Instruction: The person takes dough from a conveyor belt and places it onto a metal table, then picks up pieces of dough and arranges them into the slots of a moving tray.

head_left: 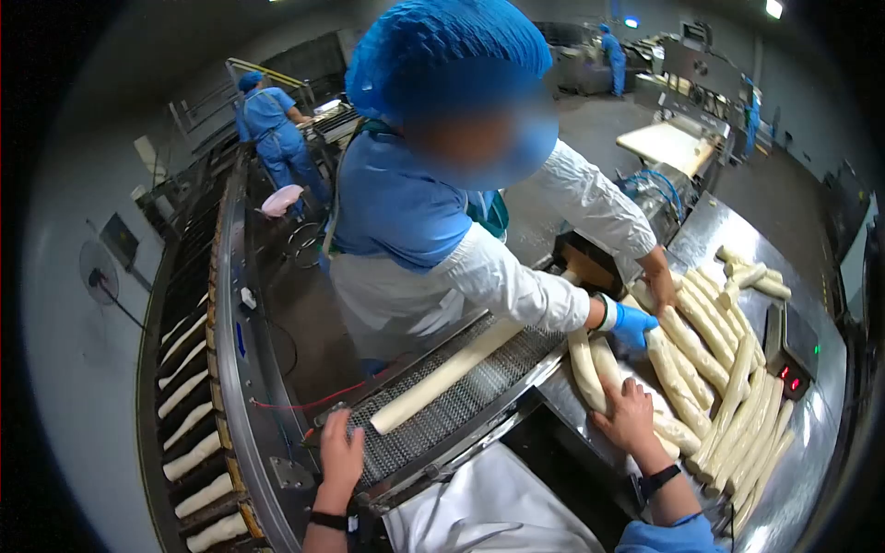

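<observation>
Dough lengths, pale: many are lying in a loose heap on the metal desk [710,221]; one long strip [442,378] is resting lengthwise on the mesh conveyor [481,387]; several trough pieces [194,458] are lying one to a slot in the slatted line [214,396] at far left.

Left hand [341,453]: fingers are standing apart from the thumb, clamping nothing visible, hovering beside the near end of the strip; any contact is too unclear to tell.

Right hand [631,419]: fingers are spreading loosely over the bent dough pieces [584,373] at the heap's near side, touching without clamping.

Co-worker, opposite: a blue-gloved hand [632,324] and a bare hand [660,284] are reaching onto the same heap; their exact grip is not showing.

Stage, as judged: midway; the trough pieces are sitting singly and in order, the strip is lying whole on the mesh, and the heap is lying unsorted, with most of its pieces out of both hands.

Markings: a display unit [786,346] on the desk is showing red digits, too small to read, and green lights; a blue arrow [241,339] is marking the metal rail [263,419]; no brand or label is reading legibly
</observation>
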A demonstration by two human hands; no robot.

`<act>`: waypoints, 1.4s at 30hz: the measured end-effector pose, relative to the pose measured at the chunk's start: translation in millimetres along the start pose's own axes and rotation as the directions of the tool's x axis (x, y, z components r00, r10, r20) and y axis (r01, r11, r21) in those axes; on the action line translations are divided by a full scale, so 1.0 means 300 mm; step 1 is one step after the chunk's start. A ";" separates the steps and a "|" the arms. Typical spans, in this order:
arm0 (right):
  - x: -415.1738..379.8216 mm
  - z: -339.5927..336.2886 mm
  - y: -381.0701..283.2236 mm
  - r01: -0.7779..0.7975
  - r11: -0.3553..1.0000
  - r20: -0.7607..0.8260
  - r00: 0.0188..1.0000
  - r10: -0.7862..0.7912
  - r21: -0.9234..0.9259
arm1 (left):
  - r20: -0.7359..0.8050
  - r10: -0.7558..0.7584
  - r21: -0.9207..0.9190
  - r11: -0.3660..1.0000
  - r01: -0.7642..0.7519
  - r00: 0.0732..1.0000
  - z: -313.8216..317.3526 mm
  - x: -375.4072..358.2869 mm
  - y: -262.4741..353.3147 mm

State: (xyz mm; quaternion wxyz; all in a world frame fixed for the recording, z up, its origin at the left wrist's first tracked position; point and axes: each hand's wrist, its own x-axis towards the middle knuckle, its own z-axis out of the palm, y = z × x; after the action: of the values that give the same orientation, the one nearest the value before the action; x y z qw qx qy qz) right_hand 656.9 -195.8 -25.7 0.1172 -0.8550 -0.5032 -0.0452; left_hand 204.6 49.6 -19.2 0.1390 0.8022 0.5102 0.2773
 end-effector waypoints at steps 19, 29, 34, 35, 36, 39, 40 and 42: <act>0.103 -0.003 0.339 -0.254 0.958 0.107 0.957 0.269 -0.135 | 0.244 -0.021 0.163 0.986 -0.019 0.969 -0.030 -0.092 0.071; 0.171 0.018 0.283 -0.383 0.894 -0.117 0.924 0.365 -0.232 | 0.288 -0.395 -0.047 0.904 0.425 0.872 -0.143 0.009 -0.042; 0.215 0.141 -0.287 0.293 0.807 0.007 0.938 -0.345 0.513 | 0.658 -0.055 -0.321 0.882 0.345 0.751 -0.184 0.142 0.100; 0.249 0.061 -0.480 0.322 0.714 0.057 0.891 -0.451 0.622 | 0.671 0.084 -0.443 0.842 0.308 0.736 -0.193 0.174 0.149; 0.249 0.053 -0.608 0.329 0.721 0.068 0.885 -0.461 0.610 | 0.663 0.167 -0.499 0.825 0.264 0.730 -0.218 0.190 0.209; 0.393 0.046 -0.889 0.425 0.434 -0.124 0.812 -0.570 0.795 | 0.615 0.457 -0.680 0.719 0.139 0.642 -0.214 0.330 0.308; 0.414 0.083 -0.869 0.110 0.409 0.070 0.913 -0.401 0.906 | 0.634 0.468 -0.768 0.475 0.429 0.616 -0.245 0.350 0.325; 0.452 0.000 -0.893 -0.063 0.140 0.092 0.974 -0.208 0.988 | 0.581 0.477 -0.789 0.131 0.601 0.659 -0.289 0.406 0.293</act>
State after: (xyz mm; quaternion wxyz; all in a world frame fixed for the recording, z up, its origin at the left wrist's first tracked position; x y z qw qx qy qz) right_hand 490.1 44.4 42.2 0.5924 -0.5431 -0.4594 0.3783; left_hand 258.5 114.8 132.1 0.8376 0.5031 0.1219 0.1747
